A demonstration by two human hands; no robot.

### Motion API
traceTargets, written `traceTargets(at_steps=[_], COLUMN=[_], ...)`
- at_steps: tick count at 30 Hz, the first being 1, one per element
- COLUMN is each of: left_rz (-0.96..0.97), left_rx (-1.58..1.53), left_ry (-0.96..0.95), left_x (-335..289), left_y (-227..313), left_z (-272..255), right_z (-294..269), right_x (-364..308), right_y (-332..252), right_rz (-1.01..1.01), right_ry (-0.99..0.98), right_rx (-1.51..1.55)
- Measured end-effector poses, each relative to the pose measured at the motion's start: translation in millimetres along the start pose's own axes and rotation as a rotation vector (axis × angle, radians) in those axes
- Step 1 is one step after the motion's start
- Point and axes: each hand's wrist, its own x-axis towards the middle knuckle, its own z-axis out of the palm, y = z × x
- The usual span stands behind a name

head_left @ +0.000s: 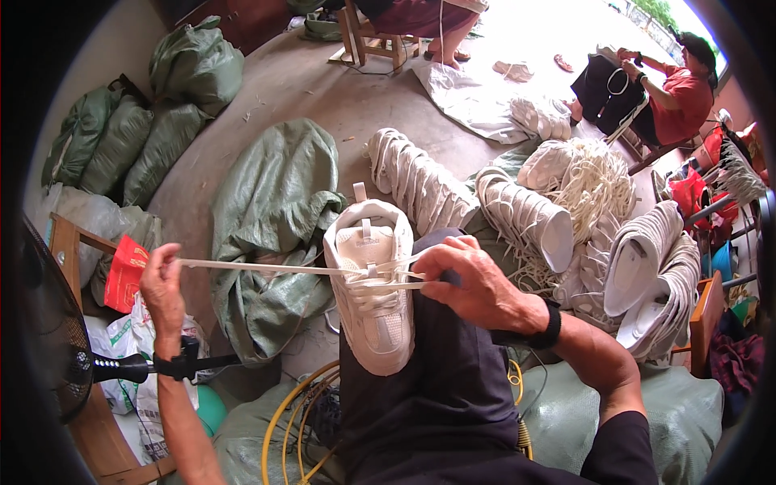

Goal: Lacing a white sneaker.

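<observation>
A cream-white sneaker [378, 327] rests on my lap, toe toward me, its laces threaded through the lower eyelets. Out to the left, my left hand [164, 283] pinches the end of a flat white shoelace [259, 265], which stretches taut from the shoe. My right hand [465, 279] is closed at the shoe's right side, its fingers gripping lace close to the eyelets. The tongue stands up in the shoe's opening, with a pull loop at the heel.
Nested rows of white shoes [424, 182] lie ahead, with a heap of loose laces [598, 182] to the right. A green woven sack [275, 210] slumps at front left; a black fan [52, 347] stands near my left arm. Another person [679, 97] sits at far right.
</observation>
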Motion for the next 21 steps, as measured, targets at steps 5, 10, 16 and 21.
traceTargets(at_steps=[5,10,16,21], left_rz=[-0.096,-0.089,0.279,0.631], left_rx=[0.245,0.445,-0.062,-0.169], left_ry=[0.175,-0.004,-0.189,-0.516], left_x=[-0.7,-11.0,-28.1,-22.7], left_y=[-88.0,-69.6,99.2,169.5], left_z=[-48.6,-3.3,76.7,102.5], right_z=[19.0,18.6,19.4,20.4], right_x=[10.5,24.5,44.8,56.5], right_y=[-1.8,-4.4,-8.4,-10.7], right_rz=[-0.107,-0.253,-0.356,-0.4], right_ry=[0.142,0.247,0.138,0.033], right_rx=[-0.001,-0.223,-0.436,-0.446])
